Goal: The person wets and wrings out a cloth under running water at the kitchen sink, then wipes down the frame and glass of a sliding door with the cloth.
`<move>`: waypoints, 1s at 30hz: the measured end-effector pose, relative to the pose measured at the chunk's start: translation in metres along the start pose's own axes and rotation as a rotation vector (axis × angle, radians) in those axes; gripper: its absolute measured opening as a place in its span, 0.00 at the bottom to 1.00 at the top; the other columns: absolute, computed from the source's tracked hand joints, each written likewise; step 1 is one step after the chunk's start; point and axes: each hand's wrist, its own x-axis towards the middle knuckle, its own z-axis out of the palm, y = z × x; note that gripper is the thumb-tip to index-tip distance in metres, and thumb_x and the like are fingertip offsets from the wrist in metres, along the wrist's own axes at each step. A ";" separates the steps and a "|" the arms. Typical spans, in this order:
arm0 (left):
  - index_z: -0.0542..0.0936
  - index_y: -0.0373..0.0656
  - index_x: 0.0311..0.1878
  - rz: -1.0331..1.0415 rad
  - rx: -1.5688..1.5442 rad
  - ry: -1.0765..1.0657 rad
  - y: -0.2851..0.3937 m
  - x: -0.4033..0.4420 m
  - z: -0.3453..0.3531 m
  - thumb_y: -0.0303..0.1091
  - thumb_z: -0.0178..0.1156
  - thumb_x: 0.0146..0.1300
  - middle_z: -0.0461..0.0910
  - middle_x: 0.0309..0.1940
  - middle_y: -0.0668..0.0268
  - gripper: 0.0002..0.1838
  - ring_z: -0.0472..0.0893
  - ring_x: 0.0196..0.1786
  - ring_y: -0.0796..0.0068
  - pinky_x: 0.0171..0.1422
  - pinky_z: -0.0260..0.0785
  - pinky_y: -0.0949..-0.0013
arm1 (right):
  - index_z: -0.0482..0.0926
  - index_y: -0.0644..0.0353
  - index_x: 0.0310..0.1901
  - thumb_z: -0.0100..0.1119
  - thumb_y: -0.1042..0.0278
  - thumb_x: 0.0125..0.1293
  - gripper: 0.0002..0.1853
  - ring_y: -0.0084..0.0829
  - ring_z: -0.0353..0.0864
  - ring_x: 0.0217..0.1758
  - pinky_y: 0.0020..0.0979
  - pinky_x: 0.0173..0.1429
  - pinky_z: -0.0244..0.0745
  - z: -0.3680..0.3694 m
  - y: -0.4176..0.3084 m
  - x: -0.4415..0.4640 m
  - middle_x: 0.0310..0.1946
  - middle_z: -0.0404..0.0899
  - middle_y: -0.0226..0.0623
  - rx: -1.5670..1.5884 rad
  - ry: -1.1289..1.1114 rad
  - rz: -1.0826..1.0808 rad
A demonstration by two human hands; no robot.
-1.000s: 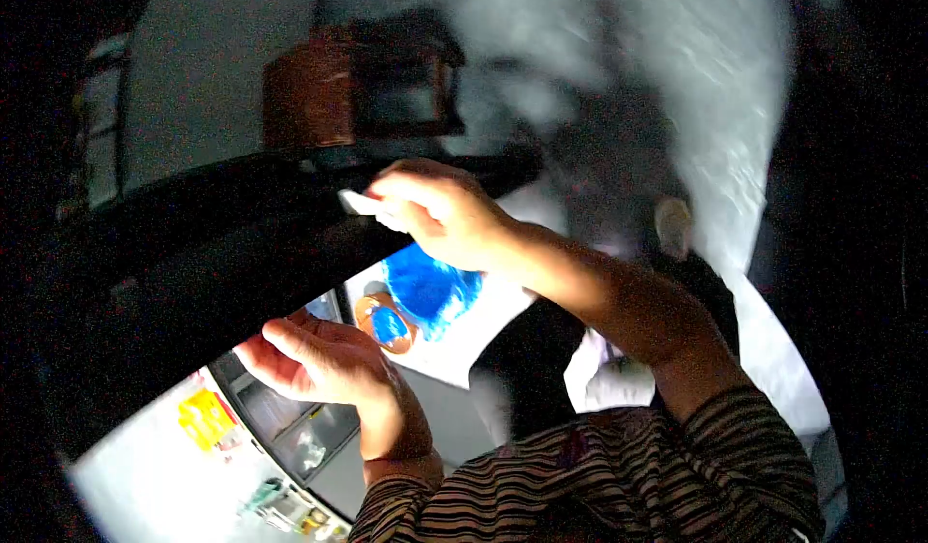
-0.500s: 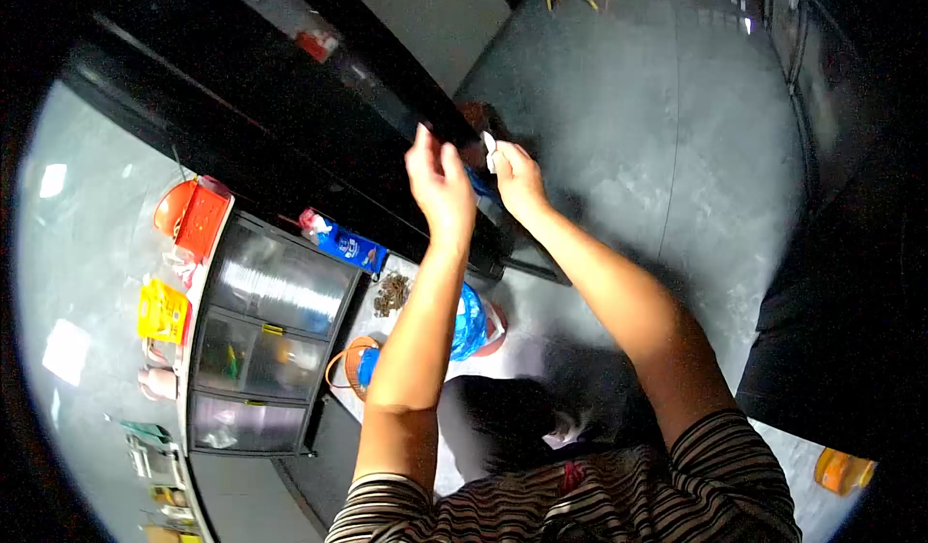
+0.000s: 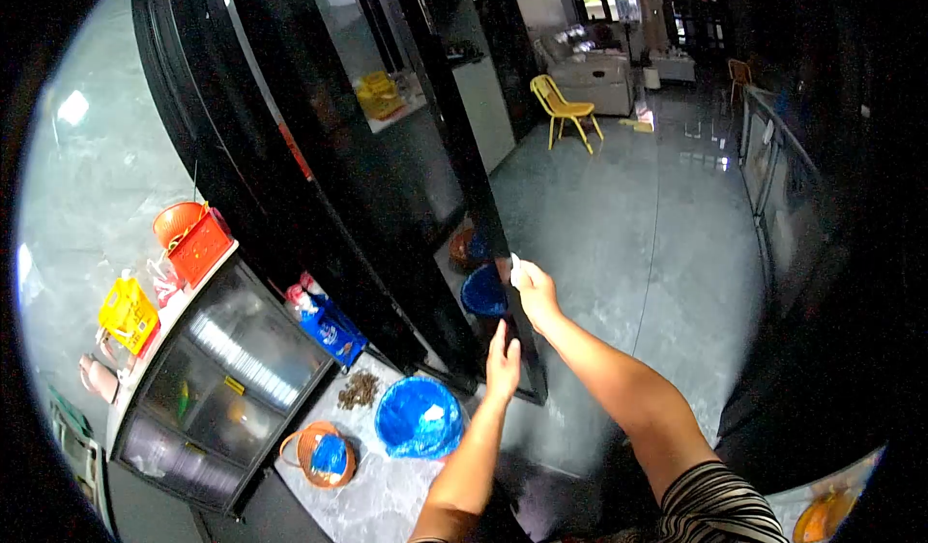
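Fingers (image 3: 529,272) of right hand (image 3: 538,298) clamp white scrap (image 3: 514,269), left hand's (image 3: 502,373) apart; print on blue packet (image 3: 332,330) illegible.

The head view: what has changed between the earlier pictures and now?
The left hand, roughly level with the right hand half a second ago, now appears lower, near the dark door panel. The view has swung, bringing the yellow chair fully into sight. Nothing was visibly taken or let go: the right hand keeps its white item. The blue-lined bin and basket still stand side by side.
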 end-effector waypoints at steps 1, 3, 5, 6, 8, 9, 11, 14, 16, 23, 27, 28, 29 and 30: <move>0.63 0.39 0.63 -0.017 0.045 0.033 0.001 0.004 0.004 0.32 0.52 0.62 0.68 0.57 0.50 0.25 0.69 0.59 0.58 0.64 0.59 0.65 | 0.76 0.63 0.47 0.47 0.69 0.67 0.12 0.17 0.70 0.36 0.22 0.43 0.67 0.003 0.001 0.009 0.33 0.74 0.24 0.037 -0.013 0.042; 0.71 0.39 0.57 -0.030 0.135 0.155 0.008 0.013 0.012 0.32 0.55 0.60 0.75 0.47 0.51 0.21 0.76 0.48 0.58 0.54 0.68 0.64 | 0.76 0.63 0.48 0.47 0.69 0.67 0.12 0.17 0.70 0.36 0.21 0.43 0.67 0.009 -0.034 0.024 0.33 0.74 0.24 0.071 -0.019 -0.020; 0.76 0.38 0.48 -0.067 0.186 0.204 0.017 0.023 0.009 0.31 0.56 0.59 0.78 0.41 0.53 0.14 0.78 0.43 0.58 0.48 0.69 0.64 | 0.75 0.65 0.46 0.47 0.69 0.67 0.12 0.18 0.70 0.34 0.22 0.41 0.67 0.021 -0.083 0.048 0.31 0.74 0.25 0.065 -0.021 -0.185; 0.78 0.38 0.45 -0.054 0.164 0.238 0.011 0.026 0.009 0.30 0.57 0.58 0.79 0.38 0.54 0.12 0.79 0.41 0.57 0.46 0.70 0.64 | 0.76 0.66 0.44 0.48 0.69 0.67 0.11 0.18 0.70 0.32 0.23 0.39 0.67 0.028 -0.109 0.067 0.29 0.74 0.25 0.012 -0.014 -0.302; 0.80 0.41 0.39 -0.032 0.219 0.256 0.024 0.029 0.003 0.31 0.58 0.58 0.80 0.33 0.56 0.08 0.80 0.37 0.57 0.43 0.71 0.63 | 0.76 0.66 0.42 0.48 0.68 0.67 0.11 0.17 0.69 0.31 0.21 0.38 0.66 0.042 -0.184 0.096 0.29 0.74 0.24 0.062 -0.063 -0.342; 0.80 0.41 0.39 -0.021 0.224 0.251 0.026 0.031 0.002 0.31 0.58 0.58 0.80 0.33 0.56 0.08 0.80 0.37 0.57 0.42 0.71 0.63 | 0.77 0.65 0.41 0.48 0.68 0.67 0.11 0.17 0.68 0.30 0.21 0.37 0.66 0.050 -0.221 0.108 0.28 0.74 0.24 0.071 -0.066 -0.420; 0.80 0.41 0.40 0.041 0.279 0.255 0.016 0.030 0.002 0.32 0.61 0.56 0.80 0.33 0.55 0.10 0.81 0.35 0.58 0.40 0.72 0.65 | 0.77 0.64 0.39 0.49 0.68 0.66 0.10 0.16 0.67 0.29 0.21 0.35 0.64 0.059 -0.258 0.145 0.26 0.73 0.23 0.161 -0.159 -0.504; 0.80 0.41 0.42 -0.014 0.210 0.203 0.018 0.027 0.000 0.32 0.62 0.55 0.80 0.34 0.55 0.11 0.81 0.35 0.60 0.40 0.73 0.66 | 0.77 0.65 0.37 0.49 0.67 0.66 0.10 0.17 0.67 0.29 0.22 0.33 0.63 0.065 -0.249 0.148 0.25 0.72 0.23 0.312 -0.200 -0.490; 0.80 0.41 0.44 -0.014 0.216 0.193 0.018 0.023 -0.001 0.32 0.62 0.55 0.81 0.34 0.55 0.12 0.82 0.35 0.62 0.41 0.73 0.67 | 0.76 0.66 0.37 0.49 0.69 0.66 0.09 0.18 0.68 0.29 0.23 0.34 0.65 0.058 -0.211 0.125 0.26 0.72 0.23 0.022 0.023 -0.602; 0.80 0.37 0.42 -0.036 0.197 0.198 0.024 0.028 0.002 0.29 0.62 0.55 0.81 0.36 0.54 0.12 0.82 0.35 0.65 0.43 0.73 0.68 | 0.76 0.66 0.41 0.48 0.72 0.65 0.09 0.18 0.70 0.34 0.22 0.39 0.67 0.009 -0.055 0.025 0.29 0.73 0.28 -0.222 0.085 -0.403; 0.80 0.36 0.42 -0.104 0.173 0.196 0.026 0.027 0.005 0.28 0.62 0.55 0.81 0.35 0.55 0.11 0.81 0.35 0.66 0.43 0.73 0.69 | 0.76 0.67 0.39 0.48 0.73 0.65 0.08 0.26 0.74 0.32 0.27 0.39 0.70 0.012 -0.092 0.047 0.30 0.76 0.37 -0.220 0.060 -0.460; 0.80 0.37 0.42 -0.083 0.175 0.198 0.026 0.027 0.005 0.28 0.62 0.55 0.81 0.35 0.55 0.11 0.82 0.35 0.66 0.43 0.73 0.69 | 0.76 0.67 0.40 0.48 0.71 0.65 0.10 0.25 0.74 0.32 0.27 0.38 0.70 0.017 -0.112 0.066 0.30 0.76 0.36 -0.201 0.050 -0.521; 0.80 0.37 0.42 -0.058 0.179 0.201 0.026 0.028 0.004 0.28 0.62 0.55 0.81 0.36 0.56 0.11 0.82 0.36 0.67 0.43 0.73 0.69 | 0.76 0.67 0.41 0.48 0.69 0.65 0.11 0.23 0.74 0.32 0.26 0.37 0.69 0.024 -0.139 0.078 0.30 0.77 0.35 -0.169 0.046 -0.565; 0.80 0.37 0.42 -0.064 0.183 0.197 0.029 0.029 0.003 0.28 0.62 0.55 0.81 0.36 0.56 0.11 0.82 0.36 0.67 0.43 0.73 0.69 | 0.76 0.67 0.41 0.48 0.68 0.66 0.11 0.20 0.72 0.31 0.25 0.36 0.69 0.032 -0.159 0.090 0.28 0.78 0.33 -0.111 0.064 -0.616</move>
